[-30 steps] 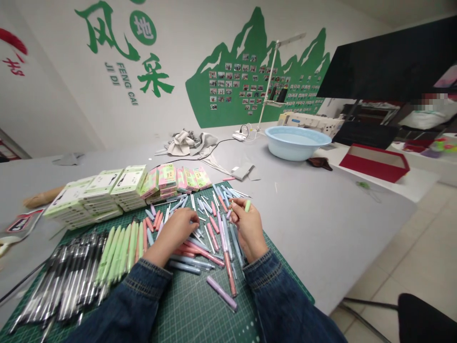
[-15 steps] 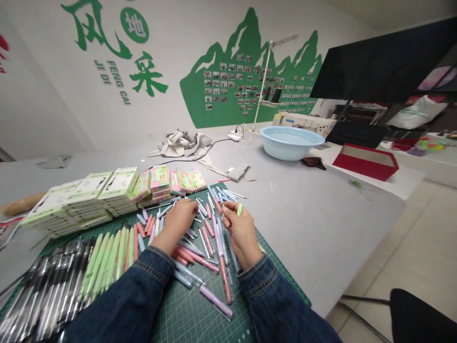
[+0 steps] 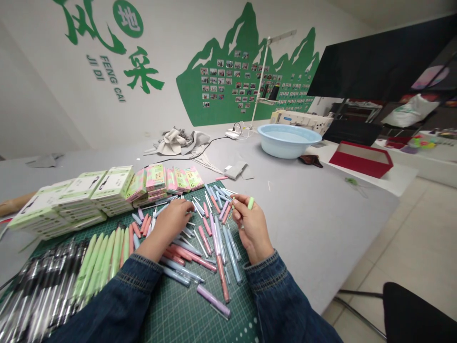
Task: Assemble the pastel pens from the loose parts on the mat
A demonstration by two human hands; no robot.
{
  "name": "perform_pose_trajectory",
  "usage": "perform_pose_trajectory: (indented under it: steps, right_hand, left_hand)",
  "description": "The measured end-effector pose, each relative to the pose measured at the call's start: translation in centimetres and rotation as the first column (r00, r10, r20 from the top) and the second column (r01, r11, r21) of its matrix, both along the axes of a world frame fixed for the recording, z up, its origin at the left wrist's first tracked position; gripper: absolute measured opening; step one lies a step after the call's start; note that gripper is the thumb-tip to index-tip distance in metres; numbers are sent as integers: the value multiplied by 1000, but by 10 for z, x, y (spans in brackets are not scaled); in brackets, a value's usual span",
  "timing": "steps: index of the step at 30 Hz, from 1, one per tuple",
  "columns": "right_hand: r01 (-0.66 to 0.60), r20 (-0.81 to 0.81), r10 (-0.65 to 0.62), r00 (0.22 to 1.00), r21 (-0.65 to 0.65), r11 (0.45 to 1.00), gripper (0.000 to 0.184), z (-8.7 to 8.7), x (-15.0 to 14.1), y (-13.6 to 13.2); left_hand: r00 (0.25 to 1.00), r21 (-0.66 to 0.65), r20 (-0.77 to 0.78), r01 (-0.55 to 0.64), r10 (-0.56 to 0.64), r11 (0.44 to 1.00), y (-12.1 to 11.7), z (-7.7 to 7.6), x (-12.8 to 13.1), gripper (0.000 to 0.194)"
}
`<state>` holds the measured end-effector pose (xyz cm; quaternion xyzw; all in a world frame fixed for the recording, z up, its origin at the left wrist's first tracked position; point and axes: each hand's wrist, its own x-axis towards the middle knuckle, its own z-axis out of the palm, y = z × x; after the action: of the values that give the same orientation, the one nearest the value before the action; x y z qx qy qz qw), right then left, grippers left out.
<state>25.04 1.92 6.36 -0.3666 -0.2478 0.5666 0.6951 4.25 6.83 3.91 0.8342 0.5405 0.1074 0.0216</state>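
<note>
I see a pale green pen piece (image 3: 251,203) held tilted near scattered pink, blue and lilac pen parts (image 3: 204,239).

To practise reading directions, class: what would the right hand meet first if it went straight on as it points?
The right hand would probably meet the loose blue pen parts on the green mat; depth is unclear.

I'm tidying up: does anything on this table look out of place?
Loose pens lie jumbled across the mat, pointing different ways, unlike the green pens lined up side by side. At the back, cloth sits crumpled. No spill shows.
</note>
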Motion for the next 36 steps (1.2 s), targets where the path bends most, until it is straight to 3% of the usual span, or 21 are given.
perform_pose_trajectory:
  steps: [2, 5, 7, 12, 18, 24, 26, 27, 28, 30, 31, 32, 34, 36]
  right_hand:
    - [8, -8, -8, 1000, 8, 1000, 21, 3, 4, 0]
    - [20, -20, -19, 1000, 20, 1000, 21, 3, 5, 0]
    - [32, -33, -31, 999, 26, 999, 22, 1, 5, 1]
    - [46, -52, -45, 998, 28, 999, 22, -3, 5, 3]
    - [42, -52, -41, 998, 21, 999, 24, -5, 5, 5]
    - [39, -25, -38, 999, 41, 998, 25, -3, 4, 3]
    - [2, -26, -1, 1000, 54, 999, 24, -1, 1, 0]
    - [-33, -22, 35, 999, 59, 998, 23, -1, -2, -1]
    - [-80, -11, 81, 997, 63, 995, 22, 0, -6, -3]
    - [-180, 32, 178, 983, 77, 981, 20, 0, -14, -8]
    - [-223, 59, 219, 974, 86, 971, 19, -1, -19, -10]
    - [-258, 82, 250, 965, 95, 962, 19, -2, -25, -13]
    - [-298, 107, 287, 952, 107, 948, 18, -4, -34, -17]
    - [-319, 117, 307, 944, 105, 942, 18, -7, -41, -19]
  left_hand:
    - [981, 14, 87, 171, -171, 985, -11, 1, 12, 20]
    - [870, 13, 185, 462, -456, 887, -24, -3, 31, 30]
    - [831, 18, 207, 525, -517, 851, -27, -8, 42, 33]
    - [895, 97, 158, 406, -417, 909, -15, -12, 71, 21]
    - [823, 54, 1, 567, -568, 822, -3, -5, 96, 14]
    - [874, 73, 119, 465, -471, 882, -8, -5, 82, 11]
    - [888, 77, 274, 363, -370, 929, -12, -1, 70, 16]
    - [852, 48, 436, 299, -289, 953, -15, 2, 63, 21]
    - [756, -10, 629, 239, -180, 971, -18, 5, 56, 26]
    - [380, -182, 920, 186, 100, 966, -25, 12, 43, 35]
    - [178, -257, 958, 195, 224, 947, -30, 15, 38, 37]
    - [30, -309, 950, 211, 310, 927, -34, 17, 34, 37]
    - [-147, -379, 895, 241, 420, 893, -42, 20, 29, 33]
    - [-202, -421, 855, 268, 478, 867, -49, 21, 29, 31]
